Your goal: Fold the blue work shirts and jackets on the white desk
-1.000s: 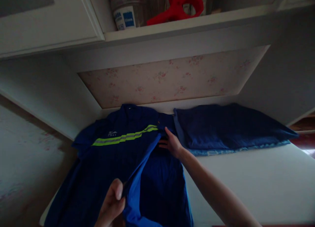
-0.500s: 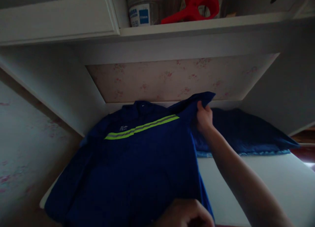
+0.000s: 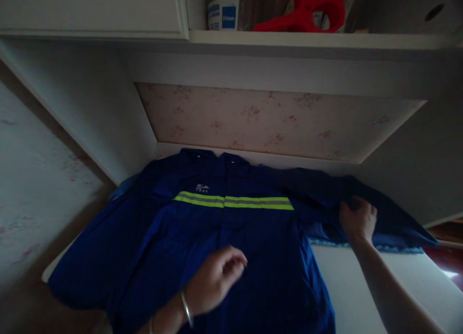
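A dark blue work jacket (image 3: 202, 237) lies spread face up, its collar toward the back wall. A yellow-green and grey reflective stripe (image 3: 258, 203) crosses the chest, with a small white print (image 3: 202, 187) above it on the left side. My right hand (image 3: 359, 220) is at the right sleeve, stretched out to the side, its fingers bent around the cloth. Over the jacket's lower front is my left hand (image 3: 217, 278), wearing a silver bangle; its fingers are loosely curled with a gap to the thumb, and it holds nothing visible.
Under the right sleeve lies more dark blue cloth (image 3: 398, 228) with a light blue edge. The white surface (image 3: 365, 276) ends at the right. Overhead runs a shelf (image 3: 311, 39) bearing a clear jar (image 3: 231, 13) and a red plastic object (image 3: 307, 13). Cabinet panels enclose the back and sides.
My right hand has moved right and down, laying the raised sleeve out flat. My left hand has come up over the jacket's front. The stripe now runs nearly level and the view has shifted.
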Tool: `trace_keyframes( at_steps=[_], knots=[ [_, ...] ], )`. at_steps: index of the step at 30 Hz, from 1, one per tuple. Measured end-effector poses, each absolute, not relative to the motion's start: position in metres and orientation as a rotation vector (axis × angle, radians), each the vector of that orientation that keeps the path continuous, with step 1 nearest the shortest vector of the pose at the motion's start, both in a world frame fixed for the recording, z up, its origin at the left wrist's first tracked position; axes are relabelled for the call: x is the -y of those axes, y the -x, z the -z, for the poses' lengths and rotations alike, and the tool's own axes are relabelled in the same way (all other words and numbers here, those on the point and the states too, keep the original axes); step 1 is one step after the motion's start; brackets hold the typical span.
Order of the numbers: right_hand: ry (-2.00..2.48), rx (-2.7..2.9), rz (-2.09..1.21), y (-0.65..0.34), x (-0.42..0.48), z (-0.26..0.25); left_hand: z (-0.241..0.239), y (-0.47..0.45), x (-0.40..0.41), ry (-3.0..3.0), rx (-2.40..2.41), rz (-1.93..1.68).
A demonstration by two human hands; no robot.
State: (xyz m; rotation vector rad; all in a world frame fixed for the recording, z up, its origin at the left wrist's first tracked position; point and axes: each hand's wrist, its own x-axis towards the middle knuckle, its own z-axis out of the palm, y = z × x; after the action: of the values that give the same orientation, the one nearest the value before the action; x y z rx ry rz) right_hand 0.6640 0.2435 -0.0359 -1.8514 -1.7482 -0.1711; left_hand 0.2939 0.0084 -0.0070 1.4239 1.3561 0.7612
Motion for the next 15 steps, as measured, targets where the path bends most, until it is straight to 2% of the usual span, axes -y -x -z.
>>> trace_keyframes(
  at_steps=[2,3,6,9,15],
  knots=[
    [1.816,1.773,0.190,-0.642,-0.238,0.044,0.002,-0.245,-0.042,-1.747,-1.795,-0.763],
    [1.766,1.866,0.202,-0.631,-0.238,0.047,0.004,-0.221,-0.060,-1.922,-2.046,-0.622],
    [1.621,2.275,0.237,-0.612,-0.250,0.052,0.015,-0.156,-0.104,-1.966,-2.335,-0.443],
    [1.640,2.512,0.111,-0.620,-0.273,0.062,0.024,-0.105,-0.125,-1.910,-2.497,-0.311],
    [1.795,2.129,-0.229,-0.666,-0.326,0.076,0.032,-0.030,-0.133,-1.597,-2.706,-0.176]
  ],
)
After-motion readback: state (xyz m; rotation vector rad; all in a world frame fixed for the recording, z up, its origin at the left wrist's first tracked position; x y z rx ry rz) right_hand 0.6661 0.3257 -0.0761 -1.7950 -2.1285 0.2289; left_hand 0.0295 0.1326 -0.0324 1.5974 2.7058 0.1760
